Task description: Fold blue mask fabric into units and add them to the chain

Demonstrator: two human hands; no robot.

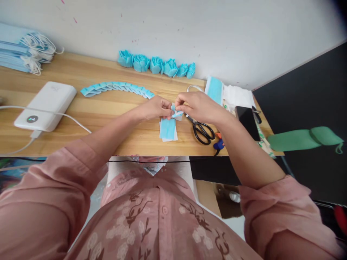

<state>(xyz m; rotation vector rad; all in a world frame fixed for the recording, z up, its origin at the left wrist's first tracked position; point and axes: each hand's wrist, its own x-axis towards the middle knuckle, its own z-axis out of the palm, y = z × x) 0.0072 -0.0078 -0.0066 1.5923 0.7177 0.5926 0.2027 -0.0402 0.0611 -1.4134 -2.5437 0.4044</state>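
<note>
Between my two hands is a small folded piece of blue and white material. My left hand pinches its left side, and my right hand closes its fingertips on its upper part. Just below them, cut blue and white pieces lie stacked on the wooden table. Black-handled scissors rest right of the stack, blades pointing up toward my right hand. A curved row of overlapping folded blue pieces extends left from behind my left hand.
Several blue flower shapes line the wall. Face masks are piled at far left, near a white power bank with a cable. On the right are a black phone, a blue mask and a green case.
</note>
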